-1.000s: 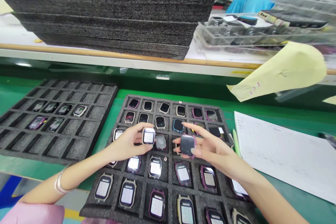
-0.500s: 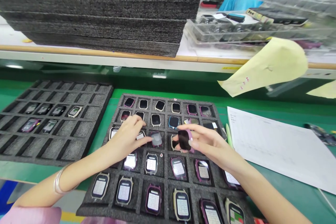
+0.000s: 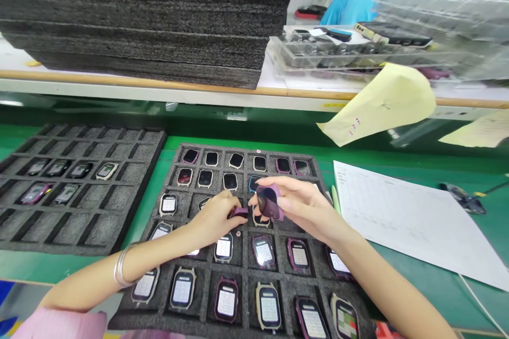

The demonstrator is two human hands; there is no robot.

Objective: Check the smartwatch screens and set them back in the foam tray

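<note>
Smartwatches [image 3: 226, 302], foam tray [image 3: 169, 169].
My right hand [image 3: 306, 209] grips a purple watch [image 3: 269, 202]; my left hand [image 3: 212, 220] pinches a second watch [image 3: 238, 212], still pocketed.

The small purple-rimmed watch body [image 3: 239, 213] pinched by the left hand [image 3: 217, 220] is largely covered by its fingers. Pockets of the dark grey foam tray [image 3: 222, 149] behind the right hand [image 3: 302, 206] and its purple square watch [image 3: 268, 202] are concealed. The tray's front row is cut by the lower edge. Print on the white paper sheet [image 3: 405, 217] is too small to be read.
</note>
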